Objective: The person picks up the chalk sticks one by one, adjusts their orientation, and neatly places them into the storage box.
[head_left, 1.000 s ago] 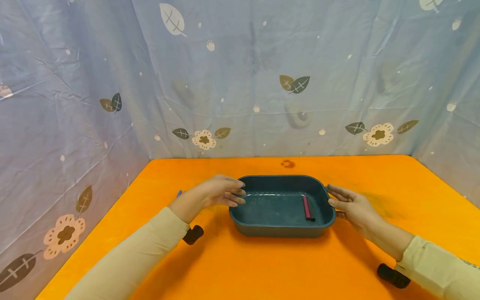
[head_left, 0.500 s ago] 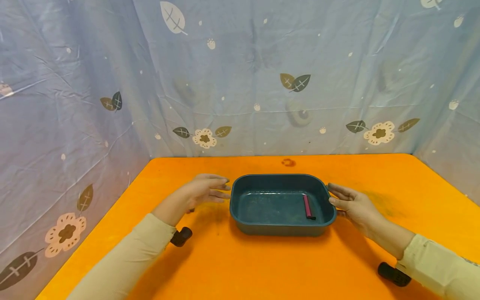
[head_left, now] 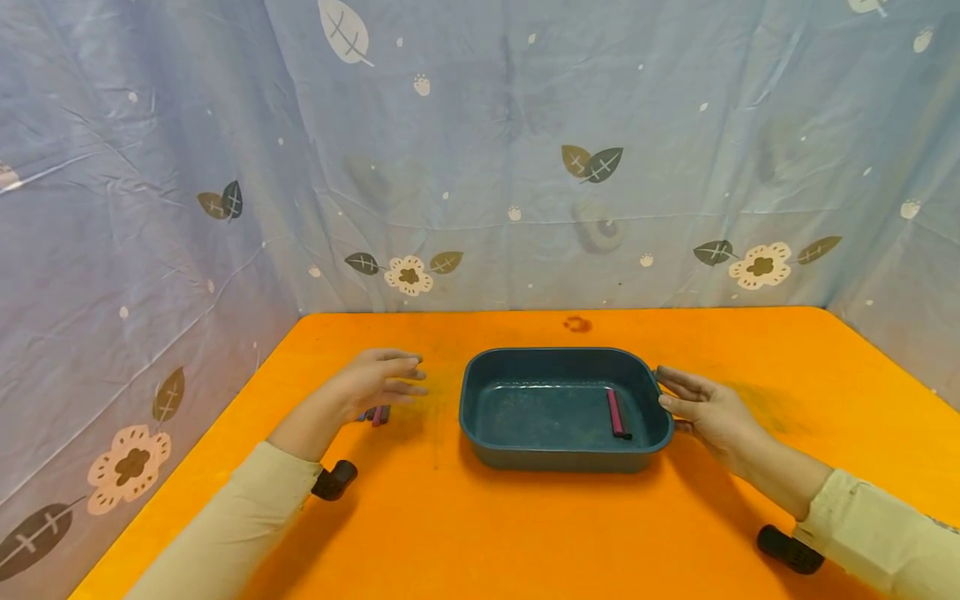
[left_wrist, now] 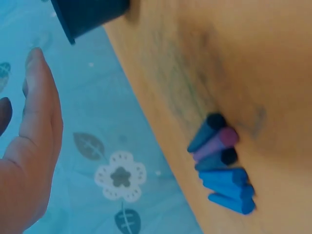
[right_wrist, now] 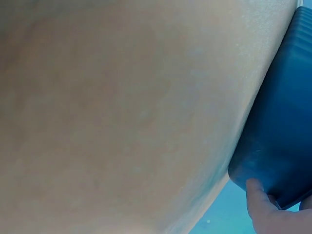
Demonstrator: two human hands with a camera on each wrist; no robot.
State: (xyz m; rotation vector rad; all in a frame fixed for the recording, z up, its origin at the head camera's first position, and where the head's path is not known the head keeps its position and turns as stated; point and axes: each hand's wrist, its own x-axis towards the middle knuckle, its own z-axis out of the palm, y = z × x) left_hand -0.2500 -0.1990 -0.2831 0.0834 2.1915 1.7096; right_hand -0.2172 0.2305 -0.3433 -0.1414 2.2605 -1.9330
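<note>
A dark teal basin (head_left: 555,461) stands on the orange table. Inside it, toward the right end, lie a pink crayon-like stick (head_left: 614,410) and a dark one beside it. My right hand (head_left: 708,414) holds the basin's right end, thumb at the rim and a finger (right_wrist: 257,197) against the outer wall in the right wrist view. Left of the basin, my left hand (head_left: 367,383) hovers with extended fingers and nothing in them. Close by it lie several similar sticks, partly hidden by the hand in the head view; the left wrist view shows a purple stick (left_wrist: 217,144) and blue sticks (left_wrist: 224,178) in a row.
A patterned cloth (head_left: 480,167) hangs behind the orange table (head_left: 540,533) and along both its sides. Dark smudges mark the tabletop. Each wrist carries a black camera, seen on the left wrist (head_left: 334,481) and on the right wrist (head_left: 789,550).
My left hand has moved left, from over the basin's left rim to beside it, uncovering some sticks on the table. The right hand and the basin have stayed in place.
</note>
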